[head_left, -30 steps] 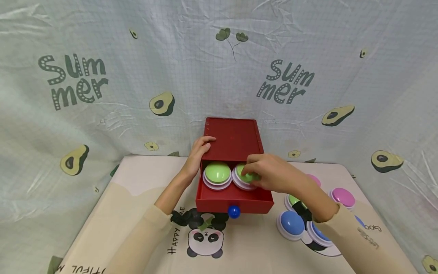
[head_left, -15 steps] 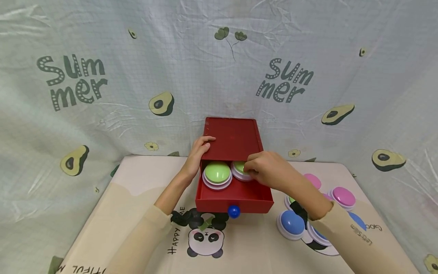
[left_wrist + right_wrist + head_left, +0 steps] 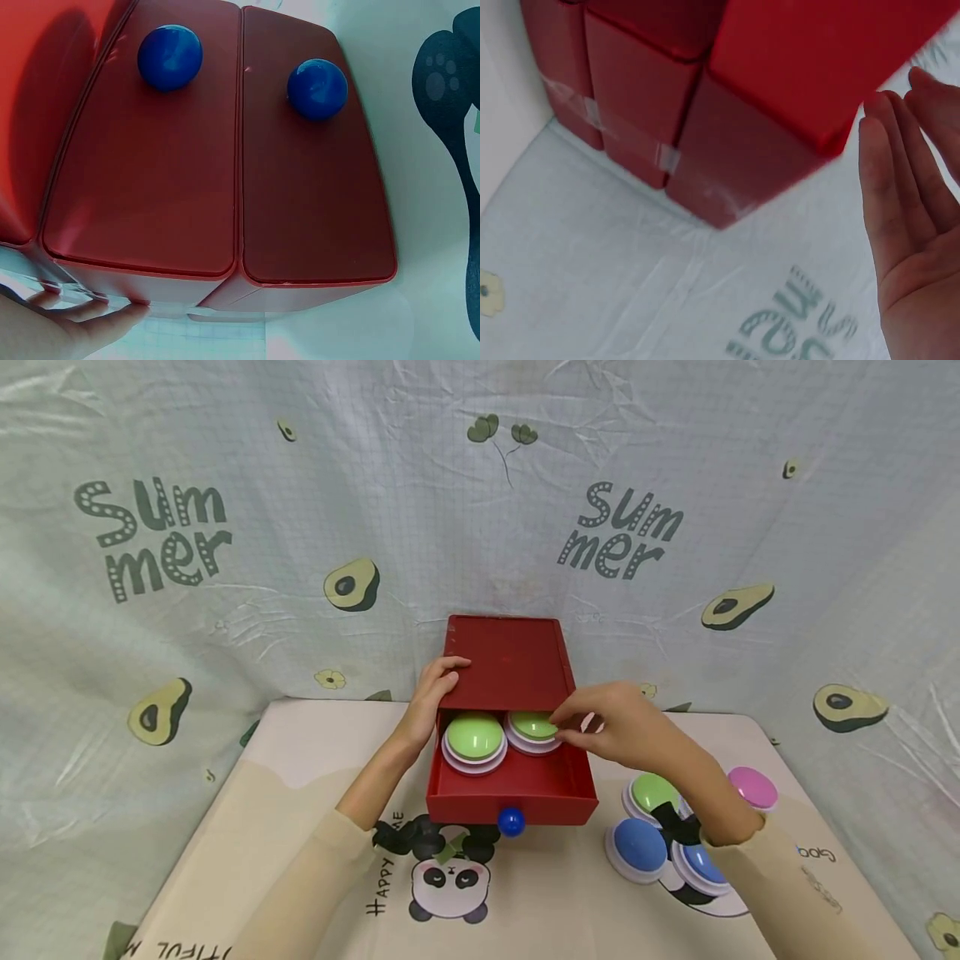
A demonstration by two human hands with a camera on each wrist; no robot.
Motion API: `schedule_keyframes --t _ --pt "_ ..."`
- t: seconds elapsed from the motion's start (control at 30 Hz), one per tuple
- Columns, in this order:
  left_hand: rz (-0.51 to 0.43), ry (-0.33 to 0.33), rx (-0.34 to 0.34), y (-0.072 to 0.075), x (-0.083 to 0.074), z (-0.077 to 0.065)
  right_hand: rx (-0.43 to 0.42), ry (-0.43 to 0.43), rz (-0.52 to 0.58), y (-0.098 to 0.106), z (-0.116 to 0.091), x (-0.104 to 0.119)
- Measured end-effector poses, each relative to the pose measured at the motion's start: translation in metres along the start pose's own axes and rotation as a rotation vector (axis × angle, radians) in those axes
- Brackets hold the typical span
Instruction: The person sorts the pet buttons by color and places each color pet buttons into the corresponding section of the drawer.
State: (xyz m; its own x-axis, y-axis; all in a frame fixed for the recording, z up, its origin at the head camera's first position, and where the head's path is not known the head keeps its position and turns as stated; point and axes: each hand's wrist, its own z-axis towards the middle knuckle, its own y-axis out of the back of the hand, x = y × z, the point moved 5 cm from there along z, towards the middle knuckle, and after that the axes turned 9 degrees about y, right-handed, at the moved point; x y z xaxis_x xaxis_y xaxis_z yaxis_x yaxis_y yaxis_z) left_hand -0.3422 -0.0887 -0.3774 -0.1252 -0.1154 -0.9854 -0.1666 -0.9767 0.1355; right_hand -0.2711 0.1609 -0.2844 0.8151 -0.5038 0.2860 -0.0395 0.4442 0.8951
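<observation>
A red drawer unit (image 3: 510, 662) stands against the cloth wall, its top drawer (image 3: 513, 785) pulled out by a blue knob (image 3: 512, 822). Two green domed push buttons with white bases lie inside: a left button (image 3: 475, 737) and a right button (image 3: 531, 727), which is partly under the unit's top edge. My left hand (image 3: 435, 697) rests along the unit's left side, fingertips on top; its fingers (image 3: 112, 322) lie against the side in the left wrist view. My right hand (image 3: 611, 722) has its fingertips right at the right button's edge, with extended fingers (image 3: 881, 172) beside the drawer.
On the table (image 3: 300, 752) to the right sit more push buttons: a green one (image 3: 652, 792), a blue one (image 3: 640, 845), another blue one (image 3: 701, 864) and a pink one (image 3: 752, 787). Two closed lower drawers (image 3: 150, 187) are below the pulled-out one. A printed cloth hangs behind.
My right hand has pushed the right green button deeper into the drawer, then loosened its fingers and drawn slightly right. My left hand has stayed in place.
</observation>
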Motion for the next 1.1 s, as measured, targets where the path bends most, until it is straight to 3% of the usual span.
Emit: schedule_keyframes --t 0.13,0.3,0.57,0.77,1.1 --pt "0.004 0.002 -0.002 0.001 0.0 0.0 -0.074 -0.053 0.075 0.014 -0.016 -0.017" --pt "0.002 0.002 -0.007 0.0 -0.002 0.0 -0.128 -0.171 0.069 0.023 -0.041 -0.045" --pt "0.004 0.0 -0.015 -0.001 -0.003 0.004 0.011 -0.429 0.068 0.001 -0.095 -0.099" --pt "0.002 0.015 -0.022 -0.001 -0.002 0.003 0.082 -0.426 0.109 -0.028 -0.126 -0.131" --pt "0.0 0.01 -0.033 -0.002 0.0 0.007 0.184 -0.421 0.17 -0.06 -0.149 -0.149"
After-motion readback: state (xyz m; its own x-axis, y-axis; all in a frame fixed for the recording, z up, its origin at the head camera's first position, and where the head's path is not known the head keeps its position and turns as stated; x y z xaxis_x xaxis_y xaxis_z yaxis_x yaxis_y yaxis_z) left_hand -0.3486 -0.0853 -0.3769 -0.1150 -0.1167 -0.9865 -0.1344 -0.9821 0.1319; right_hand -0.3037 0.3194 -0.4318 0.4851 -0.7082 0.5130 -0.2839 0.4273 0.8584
